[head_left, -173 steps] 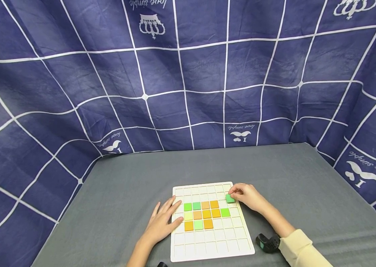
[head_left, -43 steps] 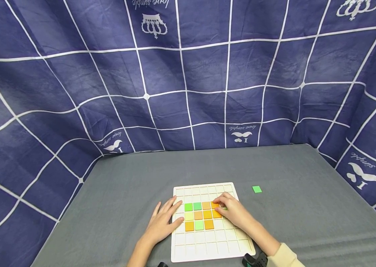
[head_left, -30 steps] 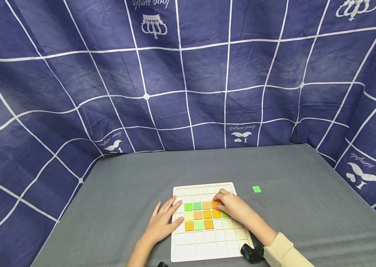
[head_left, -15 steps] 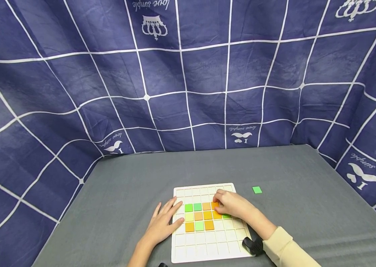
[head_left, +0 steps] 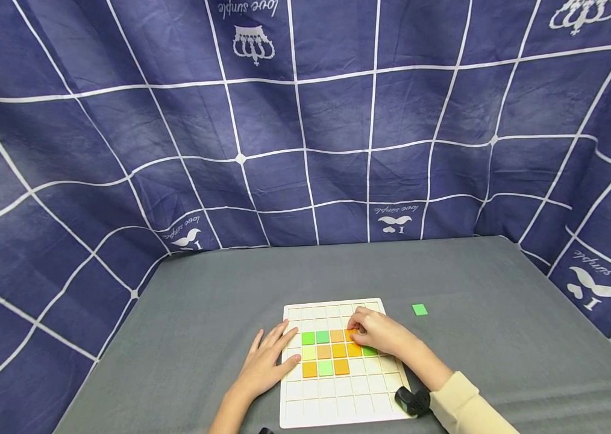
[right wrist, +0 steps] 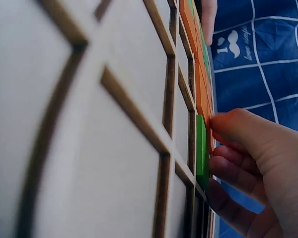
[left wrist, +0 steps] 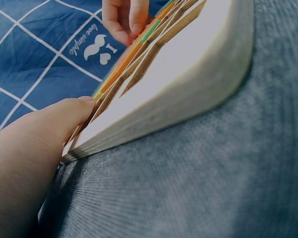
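A white gridded board (head_left: 344, 407) lies on the grey cloth, with several orange, green and yellow square tiles seated in its cells. My right hand (head_left: 384, 333) is over the board's right part, thumb and forefinger pinching an orange tile (head_left: 350, 336) at the right end of the tiles' far row. In the right wrist view its fingers curl close to a green tile (right wrist: 202, 151), the thumb tip beside the orange ones. My left hand (head_left: 266, 364) rests spread on the board's left edge; in the left wrist view its thumb (left wrist: 72, 111) touches the rim.
A loose green tile (head_left: 419, 309) lies on the grey cloth (head_left: 479, 337) right of the board. Beyond the surface hangs a blue curtain (head_left: 332, 181) with white lines. A black device (head_left: 413, 399) is worn at my right wrist, above the board's near right corner.
Earlier my right hand held a green tile at the board's right edge; a green tile now lies on the cloth. The hand has since moved to the orange tile. The left hand stays put.
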A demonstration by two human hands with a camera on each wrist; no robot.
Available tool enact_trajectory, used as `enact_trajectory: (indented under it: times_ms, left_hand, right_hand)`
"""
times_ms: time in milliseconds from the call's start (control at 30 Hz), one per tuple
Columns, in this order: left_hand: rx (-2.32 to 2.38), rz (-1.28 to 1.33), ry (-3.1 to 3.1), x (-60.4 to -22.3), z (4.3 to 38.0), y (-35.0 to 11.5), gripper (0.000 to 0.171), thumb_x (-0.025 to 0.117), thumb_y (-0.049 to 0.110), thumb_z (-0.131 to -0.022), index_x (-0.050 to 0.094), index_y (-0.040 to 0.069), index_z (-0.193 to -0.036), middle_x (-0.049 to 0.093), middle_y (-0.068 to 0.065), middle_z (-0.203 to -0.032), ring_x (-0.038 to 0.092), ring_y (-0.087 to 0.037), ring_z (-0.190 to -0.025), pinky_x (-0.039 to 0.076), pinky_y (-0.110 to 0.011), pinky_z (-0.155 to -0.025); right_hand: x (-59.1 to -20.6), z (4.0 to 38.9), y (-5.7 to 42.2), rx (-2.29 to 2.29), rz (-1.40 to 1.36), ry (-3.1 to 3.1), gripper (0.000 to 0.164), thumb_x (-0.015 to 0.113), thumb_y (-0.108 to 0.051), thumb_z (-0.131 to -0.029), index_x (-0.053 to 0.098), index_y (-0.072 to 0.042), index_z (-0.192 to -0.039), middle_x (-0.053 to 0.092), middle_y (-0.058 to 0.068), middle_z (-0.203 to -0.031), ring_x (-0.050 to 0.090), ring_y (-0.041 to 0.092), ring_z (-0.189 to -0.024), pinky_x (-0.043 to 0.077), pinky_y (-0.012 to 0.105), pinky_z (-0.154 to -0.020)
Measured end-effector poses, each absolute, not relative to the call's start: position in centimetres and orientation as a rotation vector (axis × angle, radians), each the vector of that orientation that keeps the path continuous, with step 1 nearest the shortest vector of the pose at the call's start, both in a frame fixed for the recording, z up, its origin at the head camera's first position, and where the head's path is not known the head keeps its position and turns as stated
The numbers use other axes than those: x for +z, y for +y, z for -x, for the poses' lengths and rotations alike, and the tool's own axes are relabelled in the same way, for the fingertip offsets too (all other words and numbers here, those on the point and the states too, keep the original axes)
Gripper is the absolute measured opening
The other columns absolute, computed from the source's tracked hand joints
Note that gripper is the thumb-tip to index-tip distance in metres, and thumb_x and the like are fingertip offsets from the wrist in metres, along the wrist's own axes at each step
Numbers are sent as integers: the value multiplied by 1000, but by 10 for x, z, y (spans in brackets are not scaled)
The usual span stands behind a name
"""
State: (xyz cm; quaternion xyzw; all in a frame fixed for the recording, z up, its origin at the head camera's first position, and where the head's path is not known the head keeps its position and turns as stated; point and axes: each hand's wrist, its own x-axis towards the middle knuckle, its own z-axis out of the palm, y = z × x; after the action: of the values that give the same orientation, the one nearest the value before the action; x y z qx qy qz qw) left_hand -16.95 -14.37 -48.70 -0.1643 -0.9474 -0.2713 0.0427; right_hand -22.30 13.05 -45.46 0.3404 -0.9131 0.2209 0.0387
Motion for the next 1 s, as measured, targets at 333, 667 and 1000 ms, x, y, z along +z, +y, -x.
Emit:
enact_trajectory:
  times_ms: [333, 667, 1000]
  left_hand:
    - [-839, 510, -2897, -487, 169, -144, 58, 51, 51, -85, 46, 22, -134, 36, -2, -146, 33, -23, -135, 9, -51, -112]
    - [-830, 520, -2887, -487, 170, -144, 57, 51, 51, -85, 46, 23, -134, 37, -1, -145, 34, -23, -134, 10, -51, -111]
    - [-832, 511, -2897, -487, 170, -143, 58, 51, 51, -85, 46, 23, -135, 36, -1, -146, 33, -23, -135, 9, -50, -112]
  right_hand:
    - [-449, 221, 127, 615, -1004, -2882, 13, 70, -20, -78, 66, -11, -87, 53, -6, -81, 42, 2, -67, 42, 19, -61]
    - [-444, 220, 124, 633, -936, -2926, 15, 72, -19, -76, 60, -12, -80, 48, -7, -74, 41, 3, -63, 39, 18, -57]
    - [-441, 230, 127, 981, -946, -3001, 18, 72, -12, -72, 56, -10, -80, 48, -5, -73, 42, 3, -66, 39, 16, -59]
